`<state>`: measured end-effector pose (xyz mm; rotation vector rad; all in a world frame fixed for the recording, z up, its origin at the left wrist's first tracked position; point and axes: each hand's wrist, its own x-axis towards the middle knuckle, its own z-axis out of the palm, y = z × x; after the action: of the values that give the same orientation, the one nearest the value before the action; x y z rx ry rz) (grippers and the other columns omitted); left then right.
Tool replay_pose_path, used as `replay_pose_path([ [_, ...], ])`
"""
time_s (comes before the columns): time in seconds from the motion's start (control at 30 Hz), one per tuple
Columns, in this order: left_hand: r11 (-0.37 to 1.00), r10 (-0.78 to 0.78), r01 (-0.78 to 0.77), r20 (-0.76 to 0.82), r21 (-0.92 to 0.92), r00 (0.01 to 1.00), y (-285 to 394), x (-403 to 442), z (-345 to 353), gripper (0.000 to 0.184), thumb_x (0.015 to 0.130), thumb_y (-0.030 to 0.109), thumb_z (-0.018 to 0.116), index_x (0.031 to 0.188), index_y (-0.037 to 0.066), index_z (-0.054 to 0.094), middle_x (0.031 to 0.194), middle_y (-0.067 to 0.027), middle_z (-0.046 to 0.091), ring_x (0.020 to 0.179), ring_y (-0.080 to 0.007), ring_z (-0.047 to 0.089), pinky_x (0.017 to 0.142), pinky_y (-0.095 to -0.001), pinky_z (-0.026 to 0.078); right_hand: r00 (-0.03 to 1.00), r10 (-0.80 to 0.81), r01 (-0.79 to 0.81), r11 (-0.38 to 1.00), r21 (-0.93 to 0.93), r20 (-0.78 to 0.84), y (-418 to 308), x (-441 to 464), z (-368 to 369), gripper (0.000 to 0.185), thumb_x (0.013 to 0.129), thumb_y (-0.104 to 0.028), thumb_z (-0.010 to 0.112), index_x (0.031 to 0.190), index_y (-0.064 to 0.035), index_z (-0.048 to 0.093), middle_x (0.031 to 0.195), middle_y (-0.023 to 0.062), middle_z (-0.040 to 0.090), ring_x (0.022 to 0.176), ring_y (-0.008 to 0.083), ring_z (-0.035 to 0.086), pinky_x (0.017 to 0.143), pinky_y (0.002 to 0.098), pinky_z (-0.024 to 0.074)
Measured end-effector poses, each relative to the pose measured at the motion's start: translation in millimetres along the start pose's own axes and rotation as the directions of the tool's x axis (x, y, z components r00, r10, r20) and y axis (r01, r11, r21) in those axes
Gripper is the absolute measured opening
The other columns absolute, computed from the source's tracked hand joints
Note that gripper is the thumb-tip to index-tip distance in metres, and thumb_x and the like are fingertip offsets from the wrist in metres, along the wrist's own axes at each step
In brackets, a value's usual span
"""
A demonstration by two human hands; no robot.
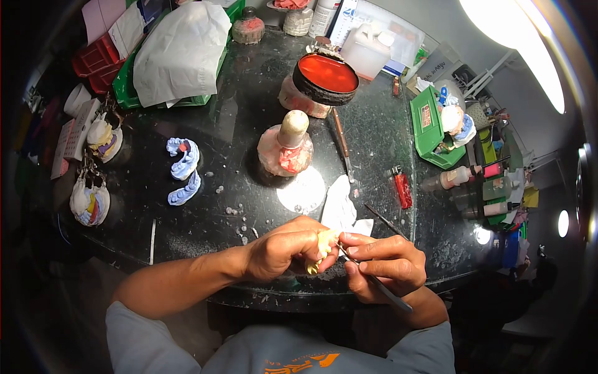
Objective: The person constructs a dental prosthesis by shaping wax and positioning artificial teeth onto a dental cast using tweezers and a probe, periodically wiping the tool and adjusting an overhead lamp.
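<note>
My left hand [283,249] is closed around a small yellow dental model [325,244] near the front edge of the dark table. Between the thumb and fingers of my right hand [392,265] is a thin metal carving tool [389,293]; its tip meets the model, and its flat end points down to the right. A crumpled white cloth [339,206] lies just beyond my hands. The fingers partly cover the model.
A spirit burner [285,149] with a capped top stands mid-table, a pan of red wax [327,73] behind it. Blue dental casts [184,163] lie left. A wax knife [341,140], a red lighter [403,189] and a green box [430,124] are on the right.
</note>
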<state>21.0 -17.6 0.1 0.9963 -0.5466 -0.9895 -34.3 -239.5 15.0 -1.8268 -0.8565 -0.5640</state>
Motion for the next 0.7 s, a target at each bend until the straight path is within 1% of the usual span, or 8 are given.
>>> replay_pose_path([
  [0.07,0.997,0.016,-0.014,-0.030,0.069,0.999,2.2,-0.7,1.5,0.030,0.086,0.029,0.049,0.075,0.003,0.059,0.067,-0.0013,0.054,0.061,-0.0098,0.044,0.056,-0.0297,0.035,1.000,0.021,-0.021,1.000,-0.010,-0.002,-1.8,-1.2,-1.2,0.028,0.076,0.007,0.086,0.095,-0.0040,0.069,0.100,0.0156,0.075,0.095,0.0331,0.080,0.069,0.0300,0.0673],
  [0.13,0.986,0.046,-0.035,-0.064,0.161,0.997,2.0,-0.8,3.5,0.029,0.086,0.026,0.048,0.074,0.002,0.058,0.066,-0.0018,0.055,0.061,-0.0099,0.045,0.057,-0.0303,0.036,0.999,0.040,-0.039,0.998,0.048,-0.012,-0.9,-1.0,-0.8,0.026,0.078,0.007,0.085,0.095,-0.0025,0.068,0.100,0.0165,0.075,0.096,0.0344,0.079,0.074,0.0326,0.0683],
  [0.27,0.979,0.061,-0.041,-0.092,0.198,0.994,3.9,-0.6,4.5,0.028,0.086,0.025,0.048,0.074,0.001,0.057,0.065,-0.0031,0.055,0.062,-0.0109,0.047,0.059,-0.0313,0.038,0.997,0.074,-0.073,0.991,0.114,-0.006,-1.5,0.1,-1.7,0.023,0.080,0.008,0.083,0.095,-0.0003,0.068,0.099,0.0180,0.074,0.097,0.0361,0.079,0.083,0.0376,0.0687],
  [0.37,0.978,0.072,-0.055,-0.078,0.202,0.994,2.7,-0.5,4.0,0.028,0.087,0.024,0.047,0.074,0.001,0.056,0.066,-0.0039,0.055,0.061,-0.0119,0.047,0.059,-0.0315,0.039,0.996,0.049,-0.055,0.995,0.087,0.076,-2.2,2.8,-6.3,0.020,0.085,0.010,0.075,0.096,0.0024,0.061,0.096,0.0211,0.069,0.098,0.0382,0.077,0.091,0.0466,0.0668],
  [0.47,0.979,0.076,-0.064,-0.056,0.195,0.995,3.2,-0.5,3.7,0.028,0.087,0.024,0.047,0.074,0.001,0.056,0.066,-0.0040,0.055,0.061,-0.0126,0.048,0.059,-0.0316,0.039,0.996,0.055,-0.063,0.992,0.111,0.069,-1.3,1.5,-6.4,0.020,0.085,0.009,0.077,0.096,0.0014,0.062,0.096,0.0208,0.070,0.097,0.0383,0.078,0.091,0.0458,0.0666],
  [0.57,0.984,0.061,-0.054,-0.033,0.167,0.998,4.6,-1.0,3.0,0.027,0.088,0.024,0.048,0.074,0.001,0.056,0.065,-0.0036,0.054,0.060,-0.0126,0.047,0.058,-0.0314,0.038,0.997,0.074,-0.074,0.990,0.120,0.008,-1.6,0.6,-3.5,0.024,0.079,0.009,0.083,0.094,-0.0019,0.069,0.097,0.0155,0.075,0.098,0.0359,0.078,0.084,0.0399,0.0685],
  [0.63,0.989,0.057,-0.055,-0.008,0.134,0.998,1.6,-0.5,1.5,0.027,0.088,0.023,0.048,0.074,0.002,0.056,0.065,-0.0033,0.052,0.060,-0.0123,0.046,0.057,-0.0315,0.037,0.998,0.064,-0.064,0.992,0.112,-0.001,-1.7,0.4,-2.1,0.024,0.079,0.009,0.083,0.094,-0.0028,0.069,0.096,0.0146,0.075,0.096,0.0359,0.079,0.082,0.0395,0.0688],
  [0.7,0.997,0.004,-0.005,0.005,0.072,1.000,1.5,-1.3,-0.2,0.019,0.079,0.021,0.050,0.079,0.002,0.053,0.069,-0.0038,0.056,0.062,-0.0111,0.044,0.057,-0.0294,0.035,0.998,0.058,-0.060,0.994,0.097,0.024,-3.1,-0.1,-3.0,0.024,0.080,0.010,0.082,0.095,-0.0023,0.067,0.096,0.0159,0.074,0.097,0.0374,0.078,0.084,0.0413,0.0681],
])
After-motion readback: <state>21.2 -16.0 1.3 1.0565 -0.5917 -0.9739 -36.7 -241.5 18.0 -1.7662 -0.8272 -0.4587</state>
